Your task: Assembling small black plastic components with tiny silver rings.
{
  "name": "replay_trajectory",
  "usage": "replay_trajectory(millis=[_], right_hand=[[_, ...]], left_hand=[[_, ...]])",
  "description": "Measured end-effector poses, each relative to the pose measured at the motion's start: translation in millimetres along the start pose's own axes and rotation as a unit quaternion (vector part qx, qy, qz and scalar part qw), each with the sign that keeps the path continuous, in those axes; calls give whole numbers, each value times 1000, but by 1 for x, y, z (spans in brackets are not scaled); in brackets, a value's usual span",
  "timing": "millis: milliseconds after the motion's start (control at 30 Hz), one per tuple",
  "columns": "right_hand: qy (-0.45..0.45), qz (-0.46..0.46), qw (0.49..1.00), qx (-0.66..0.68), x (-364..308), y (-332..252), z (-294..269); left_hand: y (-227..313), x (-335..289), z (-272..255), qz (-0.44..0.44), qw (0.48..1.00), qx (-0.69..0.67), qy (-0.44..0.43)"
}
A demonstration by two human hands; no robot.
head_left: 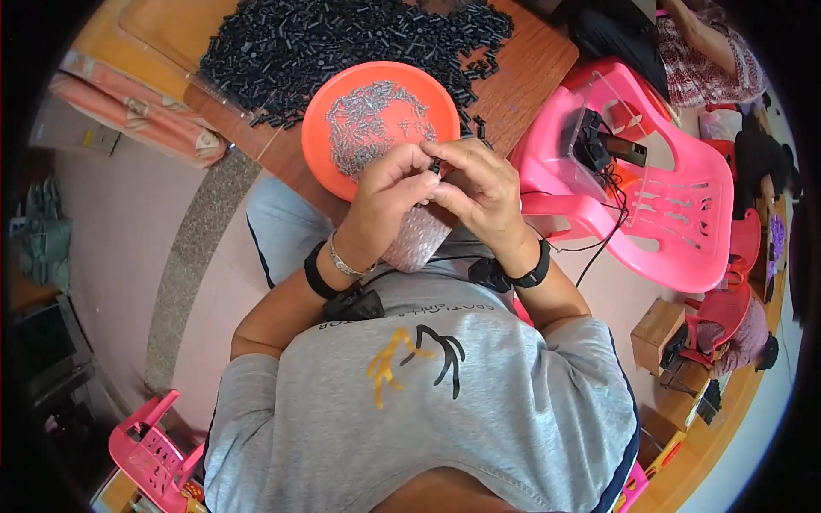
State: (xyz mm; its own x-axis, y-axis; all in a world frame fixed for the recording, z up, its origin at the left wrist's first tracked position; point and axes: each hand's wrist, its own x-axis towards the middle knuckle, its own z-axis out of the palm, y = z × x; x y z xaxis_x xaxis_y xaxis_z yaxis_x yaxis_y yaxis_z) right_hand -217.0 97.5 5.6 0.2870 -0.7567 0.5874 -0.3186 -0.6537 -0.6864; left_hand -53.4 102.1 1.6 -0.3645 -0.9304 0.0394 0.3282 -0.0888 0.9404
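My left hand (386, 192) and my right hand (486, 190) meet over my lap, just in front of a round orange-red plastic basin (315, 128). Between their closed fingertips is a small black cylindrical piece (435, 164), partly covered by the fingers. Both hands pinch it. Small silvery metal parts (363, 120), screw-like in shape, are spread in the basin. Below my hands a clear, crinkled plastic bag or wrap (416, 241) lies on my lap; what it holds I cannot make out. Beyond the basin a large heap of similar black pieces (316, 51) covers the table.
The brown wooden table (534, 64) ends just before my lap. At my right, a pink plastic chair (676, 205) carries a clear box (590, 128) with black cables and a device. Another pink chair (154, 453) stands lower left. Other people sit along the right side.
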Motion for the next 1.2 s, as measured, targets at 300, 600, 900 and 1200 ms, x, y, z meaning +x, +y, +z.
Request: replay_trajectory(millis=[300, 600, 900, 1200], right_hand=[[-52, 173, 969, 170, 7, -8, -25], [-57, 188, 975, 102, 7, -9, -21], [-12, 86, 993, 82, 1, 2, -11], [-29, 27, 999, -34, 3, -3, -7]], left_hand=[[12, -3, -2, 72, 976, 208, 8], [8, -2, -3, 60, 970, 234, -40], [-3, -1, -1, -106, 991, -69, -54], [-7, 3, 2, -120, 979, -163, -3]])
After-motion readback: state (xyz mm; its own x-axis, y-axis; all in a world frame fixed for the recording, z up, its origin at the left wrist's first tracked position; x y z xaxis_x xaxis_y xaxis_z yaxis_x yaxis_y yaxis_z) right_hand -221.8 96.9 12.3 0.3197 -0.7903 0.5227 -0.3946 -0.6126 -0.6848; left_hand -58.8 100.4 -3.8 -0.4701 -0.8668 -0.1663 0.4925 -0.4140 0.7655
